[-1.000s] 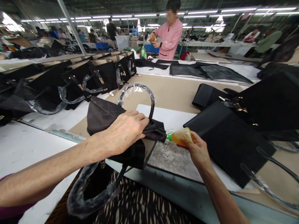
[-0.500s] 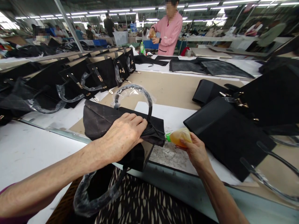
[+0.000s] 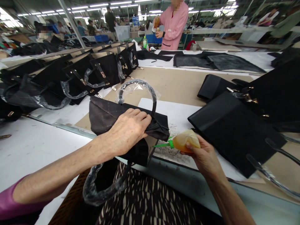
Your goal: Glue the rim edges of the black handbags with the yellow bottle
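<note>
A black handbag (image 3: 105,114) lies at the table's front edge, with one plastic-wrapped handle (image 3: 138,82) standing up and another hanging over my lap. My left hand (image 3: 131,128) is closed over the dark cloth part of the bag near its right end; the fingertips are partly hidden. In my right hand (image 3: 201,153) is a soft squeeze bottle (image 3: 186,140) of amber liquid, tipped sideways. Its thin green nozzle (image 3: 161,145) points left, at the bag's lower right edge. I cannot tell whether the tip touches the bag.
Black handbags (image 3: 105,68) stand in a row at the back left. More black bags (image 3: 236,131) lie on the right. Flat black pieces (image 3: 234,62) rest on the far side of the table. Beyond it stands a person in pink (image 3: 175,25) with something in their hands.
The bottle has moved lower against the bag, and its green nozzle now shows. My left hand keeps its hold on the bag. The whole view has shifted slightly.
</note>
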A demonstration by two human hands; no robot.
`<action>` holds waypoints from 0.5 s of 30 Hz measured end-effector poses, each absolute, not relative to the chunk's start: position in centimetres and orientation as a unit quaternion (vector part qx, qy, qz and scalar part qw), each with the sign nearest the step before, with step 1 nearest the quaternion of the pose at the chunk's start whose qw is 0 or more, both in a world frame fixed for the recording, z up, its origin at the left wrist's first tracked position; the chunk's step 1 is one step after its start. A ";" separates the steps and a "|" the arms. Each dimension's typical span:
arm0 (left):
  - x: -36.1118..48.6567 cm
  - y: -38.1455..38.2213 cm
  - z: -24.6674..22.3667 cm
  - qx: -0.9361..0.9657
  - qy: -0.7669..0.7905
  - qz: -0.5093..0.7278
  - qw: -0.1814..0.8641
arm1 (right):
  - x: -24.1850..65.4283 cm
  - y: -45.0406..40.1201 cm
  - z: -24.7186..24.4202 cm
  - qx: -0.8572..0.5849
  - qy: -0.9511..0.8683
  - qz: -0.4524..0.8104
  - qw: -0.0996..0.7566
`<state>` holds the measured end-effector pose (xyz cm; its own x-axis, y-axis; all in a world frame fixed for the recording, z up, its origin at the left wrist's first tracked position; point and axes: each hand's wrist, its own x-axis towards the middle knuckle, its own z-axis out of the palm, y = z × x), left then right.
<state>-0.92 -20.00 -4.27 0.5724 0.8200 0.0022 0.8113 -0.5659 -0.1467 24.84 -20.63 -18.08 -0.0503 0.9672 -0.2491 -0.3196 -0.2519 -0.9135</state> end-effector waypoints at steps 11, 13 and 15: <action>-1.0 -20.1 -4.5 -0.887 -0.456 0.026 0.067 | 24.0 -23.5 -15.8 -0.466 -0.341 0.657 0.485; -1.0 -20.1 -4.8 -0.889 -0.452 0.017 0.072 | 23.9 -23.9 -15.5 -0.469 -0.332 0.654 0.492; -1.1 -20.1 -4.9 -0.891 -0.447 0.005 0.078 | 24.0 -24.1 -15.4 -0.471 -0.322 0.648 0.504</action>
